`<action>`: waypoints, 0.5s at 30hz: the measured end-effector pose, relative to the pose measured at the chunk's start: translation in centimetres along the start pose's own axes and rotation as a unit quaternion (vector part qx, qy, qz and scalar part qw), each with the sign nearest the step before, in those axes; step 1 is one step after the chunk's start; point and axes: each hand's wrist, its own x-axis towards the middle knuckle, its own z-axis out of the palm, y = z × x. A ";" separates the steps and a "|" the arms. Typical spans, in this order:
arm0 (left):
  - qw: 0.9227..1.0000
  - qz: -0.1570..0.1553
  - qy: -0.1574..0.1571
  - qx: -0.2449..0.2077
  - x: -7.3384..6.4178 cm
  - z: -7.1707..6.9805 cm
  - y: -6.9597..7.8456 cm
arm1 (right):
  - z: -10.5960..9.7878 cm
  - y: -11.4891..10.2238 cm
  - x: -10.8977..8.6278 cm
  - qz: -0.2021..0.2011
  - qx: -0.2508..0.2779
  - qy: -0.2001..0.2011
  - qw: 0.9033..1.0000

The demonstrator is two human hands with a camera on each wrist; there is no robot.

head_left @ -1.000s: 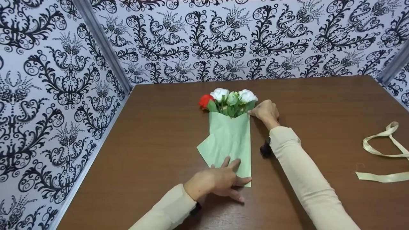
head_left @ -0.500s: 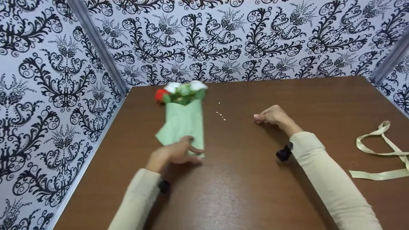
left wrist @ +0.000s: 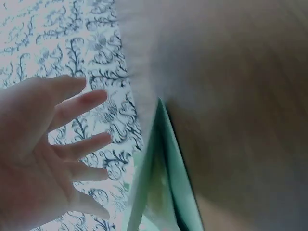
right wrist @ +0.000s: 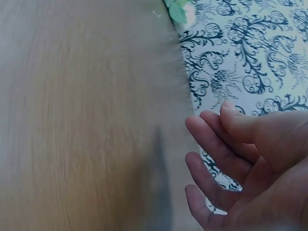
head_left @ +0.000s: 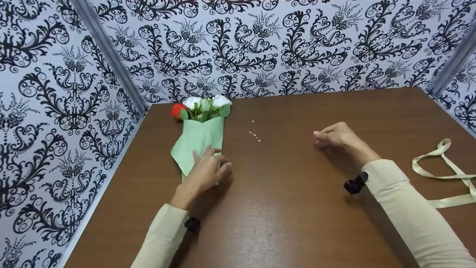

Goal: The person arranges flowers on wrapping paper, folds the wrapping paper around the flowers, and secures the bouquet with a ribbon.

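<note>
A bouquet of a red flower (head_left: 179, 111), white flowers (head_left: 221, 101) and green leaves lies at the back left of the table in the head view. Light green paper (head_left: 200, 136) is wrapped round its stems. My left hand (head_left: 203, 169) is over the lower end of the wrap, fingers spread. In the left wrist view, the paper's open folded end (left wrist: 159, 159) stands apart from the fingers (left wrist: 89, 146). My right hand (head_left: 336, 136) hovers over the table to the right, its fingers loosely bent, holding nothing visible.
Small white bits (head_left: 254, 136) lie on the brown table (head_left: 275, 193) between the hands. A cream ribbon (head_left: 442, 173) lies looped at the right. Patterned walls (head_left: 253, 48) border the back and left sides.
The bouquet has shifted left and back from the middle of the table together with my left hand. My right hand has left the flowers and moved right. White bits now show on the table.
</note>
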 end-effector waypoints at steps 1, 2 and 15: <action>1.000 0.003 0.012 0.002 0.1 0.0 0.3 | -0.3 0.1 -0.2 -0.004 -0.008 0.009 1.000; 1.000 0.006 0.022 0.003 0.2 0.0 0.5 | -0.6 0.2 -0.5 -0.007 -0.019 0.020 1.000; 0.987 -0.154 -0.013 0.043 0.0 0.4 -0.7 | -4.1 3.1 -3.5 -0.001 -0.047 0.081 0.996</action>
